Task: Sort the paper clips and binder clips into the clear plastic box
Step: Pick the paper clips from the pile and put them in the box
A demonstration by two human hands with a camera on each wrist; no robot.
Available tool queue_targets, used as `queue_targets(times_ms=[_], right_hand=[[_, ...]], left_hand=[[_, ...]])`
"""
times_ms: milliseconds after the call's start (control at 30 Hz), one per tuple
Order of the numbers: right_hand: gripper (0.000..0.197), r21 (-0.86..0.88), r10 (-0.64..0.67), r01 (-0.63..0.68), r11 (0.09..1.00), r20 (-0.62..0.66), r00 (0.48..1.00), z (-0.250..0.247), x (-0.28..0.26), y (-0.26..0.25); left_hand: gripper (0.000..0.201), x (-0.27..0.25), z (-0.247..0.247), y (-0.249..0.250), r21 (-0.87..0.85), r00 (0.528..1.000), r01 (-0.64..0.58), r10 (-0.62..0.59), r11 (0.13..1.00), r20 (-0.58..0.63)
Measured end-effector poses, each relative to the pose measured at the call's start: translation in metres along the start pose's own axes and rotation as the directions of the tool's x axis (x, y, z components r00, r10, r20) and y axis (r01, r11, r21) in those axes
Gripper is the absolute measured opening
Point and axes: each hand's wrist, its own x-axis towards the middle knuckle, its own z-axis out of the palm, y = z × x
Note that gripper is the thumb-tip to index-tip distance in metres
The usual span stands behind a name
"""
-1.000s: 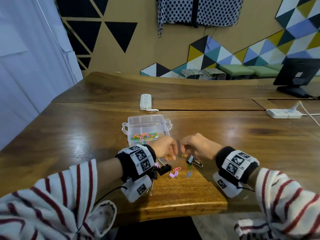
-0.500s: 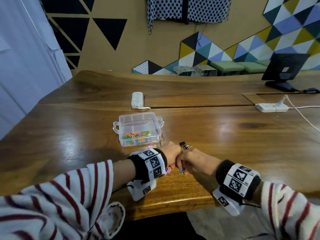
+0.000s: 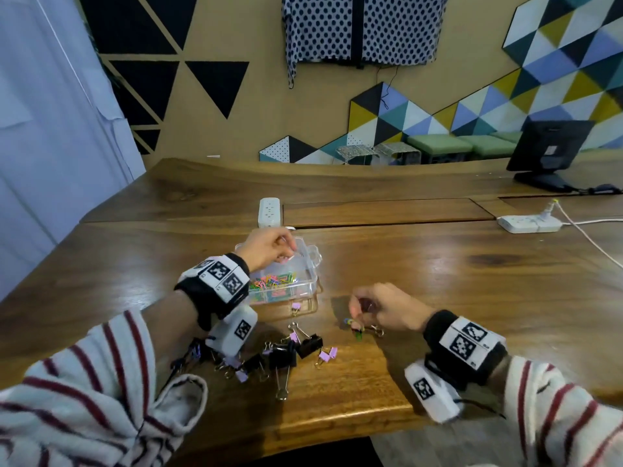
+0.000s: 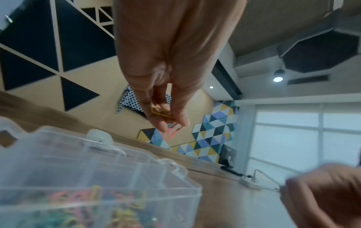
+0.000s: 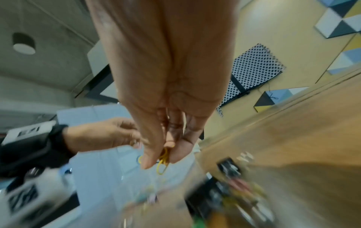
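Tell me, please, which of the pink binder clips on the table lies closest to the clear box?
The lone pink binder clip right against the clear box's near wall; the other pink clips lie nearer the table edge among the black ones.

1. We count one clear plastic box [image 3: 312,276].
2. We see two power strips [image 3: 269,212] on the surface [image 3: 438,281].
3. We count one monitor [image 3: 549,148].
4. We find two hands [image 3: 266,246].

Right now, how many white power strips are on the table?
2. One power strip lies just beyond the box; the other power strip is at the far right, near the monitor. Arms could hide more.
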Motion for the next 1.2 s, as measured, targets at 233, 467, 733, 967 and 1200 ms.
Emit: queue_targets(times_ms=[233,467,733,967,1200], right_hand=[[0.037,0.359,-0.007,0.098,0.928,-0.245,0.970,-0.031,0.094,-0.045],[0.025,0.103,0.054,-0.036,0.994,-0.181,0.982,-0.001,0.143,-0.077],[0.026,0.095,0.004,0.011,0.995,-0.159,0.987,-0.010,0.106,-0.069],[0.013,-0.254,0.183,-0.223,0.941,-0.171,0.968,-0.035,0.026,0.000],[0.018,-0.270,0.368,-0.351,0.897,0.015,0.930,-0.018,0.001,0.026]], left_hand=[[0.016,0.004,-0.004,-0.031,0.131,0.997,0.078,-0.074,0.988,-0.036],[0.026,-0.009,-0.027,-0.046,0.140,0.980,0.131,-0.107,0.981,-0.166],[0.023,-0.042,-0.014,-0.017,0.118,0.999,0.016,-0.021,0.993,0.041],[0.023,-0.042,0.043,0.015,0.135,0.940,-0.054,0.005,0.989,0.341],[0.044,-0.027,0.096,0.039,0.398,0.901,-0.136,-0.054,0.907,0.430]])
